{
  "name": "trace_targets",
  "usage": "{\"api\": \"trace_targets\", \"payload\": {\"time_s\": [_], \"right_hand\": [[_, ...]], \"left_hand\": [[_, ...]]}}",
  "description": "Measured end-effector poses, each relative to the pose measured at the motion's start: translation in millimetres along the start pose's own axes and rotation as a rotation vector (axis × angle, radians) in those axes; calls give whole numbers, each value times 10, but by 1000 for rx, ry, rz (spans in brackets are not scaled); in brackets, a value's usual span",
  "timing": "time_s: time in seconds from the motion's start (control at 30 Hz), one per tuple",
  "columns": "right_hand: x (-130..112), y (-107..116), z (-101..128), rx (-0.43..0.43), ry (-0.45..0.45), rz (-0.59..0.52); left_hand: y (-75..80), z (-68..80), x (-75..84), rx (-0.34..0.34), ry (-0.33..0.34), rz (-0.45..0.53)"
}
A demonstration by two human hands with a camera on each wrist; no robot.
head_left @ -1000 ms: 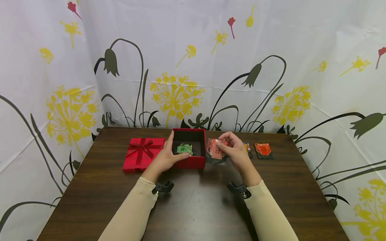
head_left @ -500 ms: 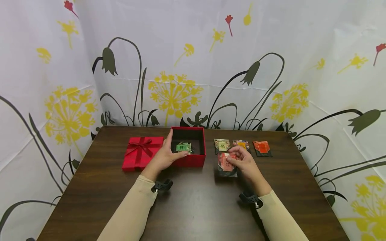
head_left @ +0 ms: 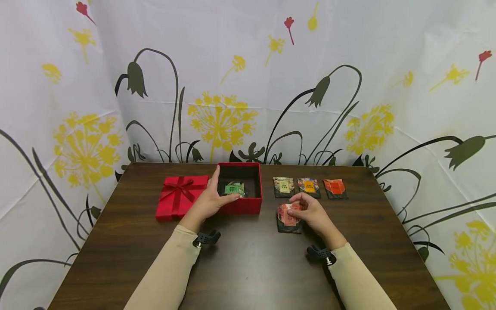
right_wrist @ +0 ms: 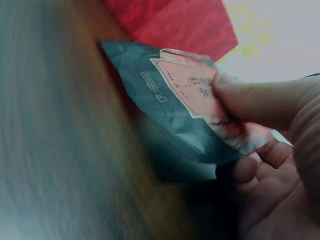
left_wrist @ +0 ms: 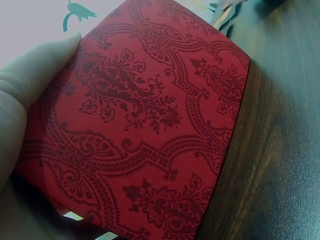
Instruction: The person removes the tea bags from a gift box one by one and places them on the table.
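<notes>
Held packet [right_wrist: 150, 112], pink label [right_wrist: 177, 85], blurred characters [right_wrist: 201, 88], small boxed print [right_wrist: 152, 86], none readable

White flower-printed fabric [head_left: 232, 79] backs a dark wooden table [head_left: 248, 262].

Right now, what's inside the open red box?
Inside the open red patterned box, at least one small green packet shows. Anything underneath it is covered, so I can't tell.

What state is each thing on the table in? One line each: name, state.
Red box: open, upright.
Lid: off, left of the box.
Bow: tied.
Green packet: inside the box.
Red packet: pinched by right hand, tilted.
Pale-yellow packet: lying on table.
Yellow packet: lying on table.
Orange packet: lying on table.
</notes>
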State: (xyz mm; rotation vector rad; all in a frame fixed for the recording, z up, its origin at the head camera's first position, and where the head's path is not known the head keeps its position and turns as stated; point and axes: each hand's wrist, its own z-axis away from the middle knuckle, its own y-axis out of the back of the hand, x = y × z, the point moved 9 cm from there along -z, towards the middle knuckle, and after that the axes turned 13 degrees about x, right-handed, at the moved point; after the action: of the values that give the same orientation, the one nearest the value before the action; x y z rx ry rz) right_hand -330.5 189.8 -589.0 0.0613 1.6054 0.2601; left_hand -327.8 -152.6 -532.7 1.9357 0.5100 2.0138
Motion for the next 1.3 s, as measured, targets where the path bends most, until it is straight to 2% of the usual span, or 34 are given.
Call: {"api": "trace_targets", "payload": {"time_s": [0.13, 0.27, 0.43, 0.63, 1.0, 1.3], "right_hand": [[-39, 26, -25, 37, 87, 249], [-54, 5, -23, 41, 138, 387], [-135, -31, -25, 59, 275, 554], [-173, -43, -11, 46, 331, 587], [-168, -50, 17, 8, 330, 646], [-186, -54, 16, -1, 338, 631]], "left_hand": [[17, -11, 0, 6, -4, -3], [15, -17, -3, 0, -5, -7], [13, -32, 2, -5, -6, -7], [8, -38, 9, -7, -14, 0], [-12, -34, 15, -17, -4, 9], [-4, -24, 22, -12, -5, 18]]}}
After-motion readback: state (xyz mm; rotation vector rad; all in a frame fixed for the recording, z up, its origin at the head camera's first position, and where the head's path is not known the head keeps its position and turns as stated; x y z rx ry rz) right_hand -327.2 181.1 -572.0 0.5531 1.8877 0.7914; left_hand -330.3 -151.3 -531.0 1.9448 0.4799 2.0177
